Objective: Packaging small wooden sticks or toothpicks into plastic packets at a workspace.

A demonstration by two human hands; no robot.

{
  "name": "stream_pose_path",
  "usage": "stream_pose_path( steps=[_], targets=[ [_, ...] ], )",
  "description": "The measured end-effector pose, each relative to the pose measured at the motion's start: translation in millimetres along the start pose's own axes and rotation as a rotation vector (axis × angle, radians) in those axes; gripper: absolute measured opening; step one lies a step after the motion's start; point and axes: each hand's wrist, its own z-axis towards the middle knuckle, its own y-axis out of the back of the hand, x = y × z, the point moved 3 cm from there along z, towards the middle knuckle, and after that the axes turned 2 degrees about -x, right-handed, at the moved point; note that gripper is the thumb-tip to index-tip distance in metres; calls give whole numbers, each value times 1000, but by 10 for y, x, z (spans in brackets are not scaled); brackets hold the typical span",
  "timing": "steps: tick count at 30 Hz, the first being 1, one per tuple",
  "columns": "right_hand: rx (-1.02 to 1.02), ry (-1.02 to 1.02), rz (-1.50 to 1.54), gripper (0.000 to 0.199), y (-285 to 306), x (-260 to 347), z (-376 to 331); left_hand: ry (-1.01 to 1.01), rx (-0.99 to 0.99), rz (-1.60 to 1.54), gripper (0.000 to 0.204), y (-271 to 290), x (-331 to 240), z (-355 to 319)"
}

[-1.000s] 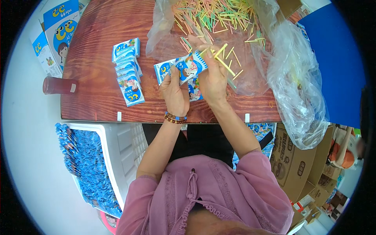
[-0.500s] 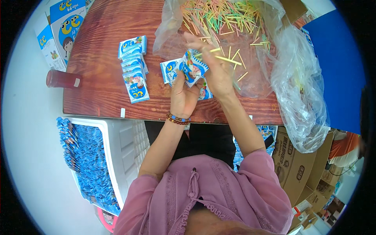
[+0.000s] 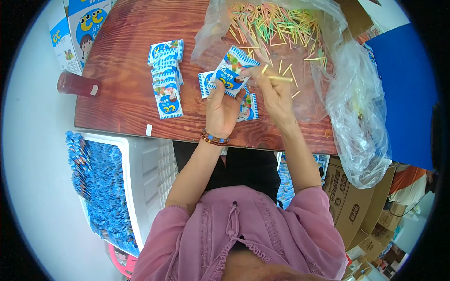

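My left hand holds a small blue-and-white printed packet upright between thumb and fingers above the table. Against the packet's right edge are the fingertips of my right hand. That hand is closed around thin pale yellow sticks, whose ends jut out to the right. Beneath my hands lie two more packets of the same kind, one behind the left fingers and one flat packet between my hands. To the left, an overlapping row of matching packets runs down the table.
Pink, green and yellow sticks lie heaped on a clear plastic bag at the far right. A reddish jar is at the wooden table's left edge. A white bin full of blue packets stands below left, cardboard boxes below right.
My right hand has turned and lowered, its fingers now closing by the packet's edge with the sticks. The packet in my left hand has tilted to face up more fully.
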Motion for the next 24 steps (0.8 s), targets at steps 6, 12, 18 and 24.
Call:
stream_pose_path(
  steps=[6, 12, 18, 24],
  targets=[
    [62, -153, 6, 27, 10, 108, 104, -57, 88, 119, 31, -25, -282, -88],
    [344, -136, 127, 26, -127, 76, 140, -35, 81, 537, 28, -85, -608, -201],
    [319, -225, 299, 26, -356, -14, 88, -182, -95, 786, 17, -55, -751, -368],
    [405, -117, 144, 26, -720, -110, 27, -293, -231, 932, 16, 199, -956, -680]
  ],
)
